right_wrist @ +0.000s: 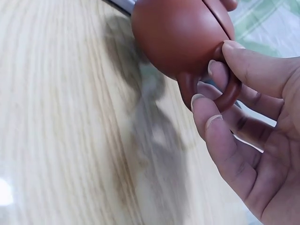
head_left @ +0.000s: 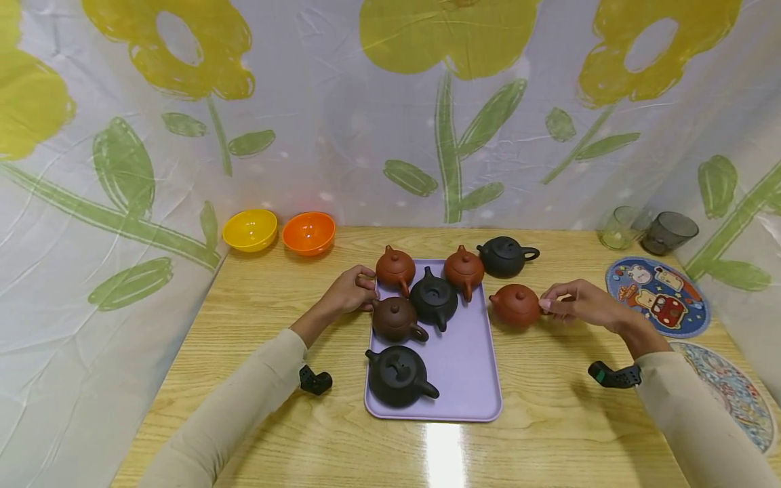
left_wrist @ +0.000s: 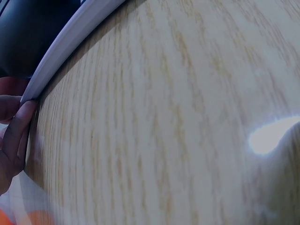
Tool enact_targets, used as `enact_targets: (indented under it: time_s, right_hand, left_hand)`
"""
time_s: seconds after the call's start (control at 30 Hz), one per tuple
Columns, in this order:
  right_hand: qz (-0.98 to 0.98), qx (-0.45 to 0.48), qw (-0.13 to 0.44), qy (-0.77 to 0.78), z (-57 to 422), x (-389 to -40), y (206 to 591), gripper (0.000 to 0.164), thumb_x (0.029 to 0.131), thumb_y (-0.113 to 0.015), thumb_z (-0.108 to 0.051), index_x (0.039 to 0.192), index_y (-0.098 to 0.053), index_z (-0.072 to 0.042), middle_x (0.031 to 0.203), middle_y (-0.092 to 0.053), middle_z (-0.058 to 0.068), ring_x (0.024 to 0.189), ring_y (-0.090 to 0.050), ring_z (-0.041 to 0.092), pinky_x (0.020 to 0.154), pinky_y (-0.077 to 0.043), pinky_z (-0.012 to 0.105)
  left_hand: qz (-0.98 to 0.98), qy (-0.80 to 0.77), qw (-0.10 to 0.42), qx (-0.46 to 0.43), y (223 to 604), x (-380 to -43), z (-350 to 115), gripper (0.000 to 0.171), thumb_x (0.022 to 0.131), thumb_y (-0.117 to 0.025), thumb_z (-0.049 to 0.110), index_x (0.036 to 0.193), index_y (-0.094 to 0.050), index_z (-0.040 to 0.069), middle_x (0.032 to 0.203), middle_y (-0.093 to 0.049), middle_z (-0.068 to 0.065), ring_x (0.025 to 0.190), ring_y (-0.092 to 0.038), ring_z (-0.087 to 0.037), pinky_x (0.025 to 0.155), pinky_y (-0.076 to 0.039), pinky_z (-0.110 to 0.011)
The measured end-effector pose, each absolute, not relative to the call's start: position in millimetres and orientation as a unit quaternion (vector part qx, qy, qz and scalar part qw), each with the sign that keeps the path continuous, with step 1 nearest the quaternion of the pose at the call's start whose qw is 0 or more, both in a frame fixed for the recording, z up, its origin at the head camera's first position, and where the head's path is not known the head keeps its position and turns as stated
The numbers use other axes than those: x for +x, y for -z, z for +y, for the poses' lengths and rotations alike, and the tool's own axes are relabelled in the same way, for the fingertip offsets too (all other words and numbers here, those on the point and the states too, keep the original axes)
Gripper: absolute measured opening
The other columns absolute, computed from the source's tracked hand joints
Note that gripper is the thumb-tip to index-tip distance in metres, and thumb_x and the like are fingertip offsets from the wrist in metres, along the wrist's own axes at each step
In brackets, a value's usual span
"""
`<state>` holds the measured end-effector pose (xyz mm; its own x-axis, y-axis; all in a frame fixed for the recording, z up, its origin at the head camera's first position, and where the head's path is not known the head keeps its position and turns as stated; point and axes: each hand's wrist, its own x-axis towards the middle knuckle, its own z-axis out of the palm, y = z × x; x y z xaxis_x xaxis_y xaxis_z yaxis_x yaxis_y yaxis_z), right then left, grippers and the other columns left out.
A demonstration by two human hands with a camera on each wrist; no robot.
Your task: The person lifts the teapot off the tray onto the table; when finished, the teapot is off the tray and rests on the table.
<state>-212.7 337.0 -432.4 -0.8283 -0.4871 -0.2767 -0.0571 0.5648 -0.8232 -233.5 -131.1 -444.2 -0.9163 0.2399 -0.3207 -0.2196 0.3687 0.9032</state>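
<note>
In the head view my right hand (head_left: pixel 576 303) grips the handle of a reddish-brown clay teapot (head_left: pixel 516 306) beside the lilac tray's right edge. Thumb and fingers close round the looped handle (right_wrist: pixel 229 93) in the right wrist view; the teapot's shadow falls on the wood. My left hand (head_left: pixel 352 290) pinches the left rim of the tray (head_left: pixel 466 379), near a dark brown teapot (head_left: pixel 395 320). On the tray also stand two reddish-brown teapots, one left (head_left: pixel 394 269) and one right (head_left: pixel 464 270), and two black teapots, one central (head_left: pixel 434 299) and one in front (head_left: pixel 398 377).
Just beyond the tray's far right corner sits another black teapot (head_left: pixel 505 256). A yellow bowl (head_left: pixel 250 231) and an orange bowl (head_left: pixel 309 234) stand back left. Two glasses, greenish (head_left: pixel 616 230) and grey (head_left: pixel 668 234), are back right, behind a blue round mat (head_left: pixel 655 298) and a patterned mat (head_left: pixel 729 386).
</note>
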Motion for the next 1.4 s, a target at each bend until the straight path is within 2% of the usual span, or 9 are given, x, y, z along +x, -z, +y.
enact_targets:
  time_s: [0.33, 0.7, 0.93, 1.4]
  right_hand:
    - [0.848, -0.137, 0.266, 0.439, 344, -231, 435, 0.029, 0.103, -0.057, -0.021, 0.113, -0.068, 0.004, 0.106, -0.065, 0.018, 0.086, -0.065, 0.026, 0.078, -0.059, 0.039]
    - [0.848, -0.119, 0.276, 0.437, 344, -243, 436, 0.035, 0.104, -0.056, -0.027, 0.113, -0.067, 0.005, 0.105, -0.064, 0.019, 0.090, -0.065, 0.029, 0.081, -0.058, 0.040]
    - [0.845, -0.113, 0.278, 0.442, 341, -247, 436, 0.035, 0.103, -0.057, -0.026, 0.111, -0.066, 0.007, 0.101, -0.063, 0.019, 0.088, -0.063, 0.027, 0.080, -0.057, 0.040]
    - [0.847, -0.107, 0.274, 0.443, 339, -249, 439, 0.036, 0.103, -0.057, -0.027, 0.108, -0.064, 0.007, 0.100, -0.061, 0.016, 0.088, -0.062, 0.025, 0.079, -0.056, 0.039]
  left_hand:
    - [0.808, -0.557, 0.192, 0.004, 476, -249, -135, 0.050, 0.090, -0.064, -0.004, 0.136, -0.046, -0.005, 0.111, -0.057, -0.019, 0.078, -0.063, -0.015, 0.067, -0.063, -0.032]
    - [0.806, -0.563, 0.182, 0.017, 476, -247, -137, 0.044, 0.088, -0.064, -0.004, 0.129, -0.049, -0.002, 0.101, -0.058, -0.014, 0.078, -0.066, -0.018, 0.065, -0.063, -0.031]
    - [0.807, -0.561, 0.186, -0.001, 479, -249, -136, 0.045, 0.088, -0.066, -0.004, 0.131, -0.050, 0.000, 0.104, -0.058, -0.014, 0.078, -0.064, -0.018, 0.065, -0.062, -0.030]
    - [0.806, -0.565, 0.179, 0.010, 480, -248, -136, 0.047, 0.089, -0.066, -0.004, 0.133, -0.048, -0.003, 0.105, -0.059, -0.016, 0.076, -0.065, -0.016, 0.065, -0.062, -0.030]
